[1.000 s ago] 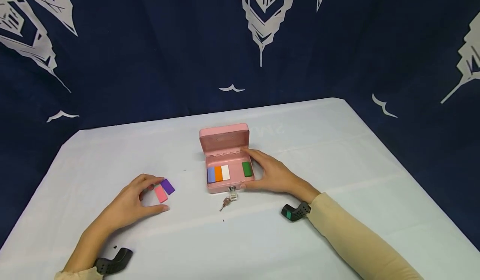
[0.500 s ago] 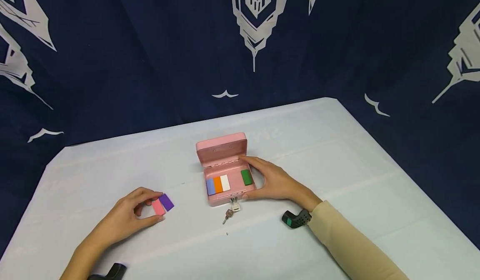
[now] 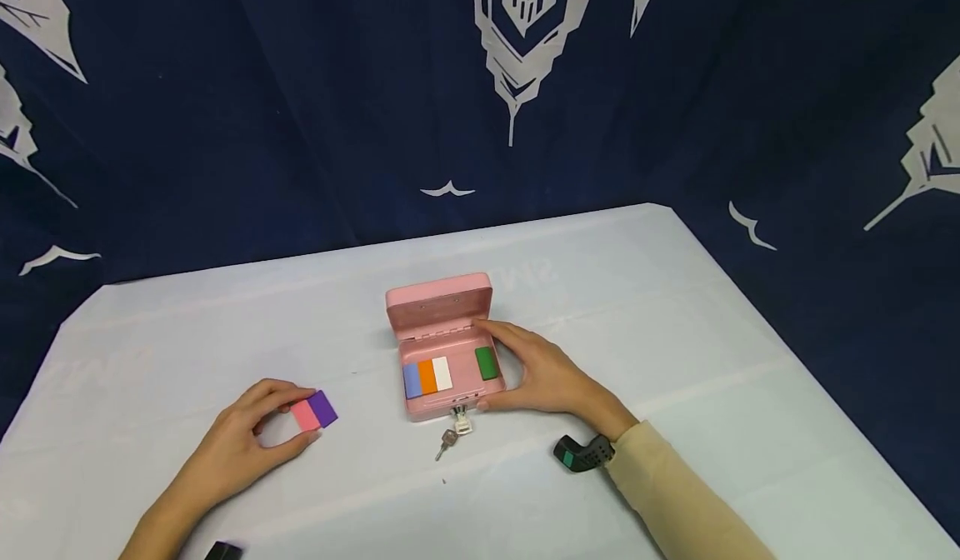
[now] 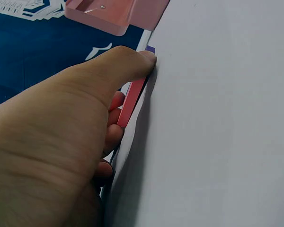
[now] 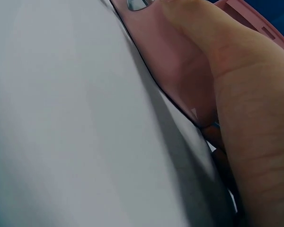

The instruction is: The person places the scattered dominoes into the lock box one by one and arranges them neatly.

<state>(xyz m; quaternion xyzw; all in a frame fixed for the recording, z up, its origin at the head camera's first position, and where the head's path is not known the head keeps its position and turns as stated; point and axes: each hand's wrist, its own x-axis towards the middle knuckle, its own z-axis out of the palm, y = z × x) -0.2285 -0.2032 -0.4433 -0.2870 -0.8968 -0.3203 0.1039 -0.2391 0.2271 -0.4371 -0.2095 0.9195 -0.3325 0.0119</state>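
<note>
In the head view my left hand (image 3: 240,435) pinches a pink block (image 3: 305,416) and a purple block (image 3: 323,408), which lie side by side, between thumb and fingertips. The left wrist view has the thumb over the end of the pink block (image 4: 132,101), fingers behind it and a bit of purple beyond. A small pink metal box (image 3: 444,411) stands with its lid raised. Light blue (image 3: 412,381), orange (image 3: 427,377) and white (image 3: 442,373) blocks fill its left part; a green block (image 3: 486,363) lies at right. My right hand (image 3: 551,374) grips the box's right side, thumb in front.
A key (image 3: 447,442) hangs from the lock (image 3: 461,420) at the box's front. White cloth (image 3: 600,293) covers the table, with a dark blue printed curtain (image 3: 337,127) behind it. A dark speck lies in front of the box.
The left fingers and thumb have come in on the pink and purple blocks, which now sit more evenly together. The right hand stays on the box. The head view has shifted slightly.
</note>
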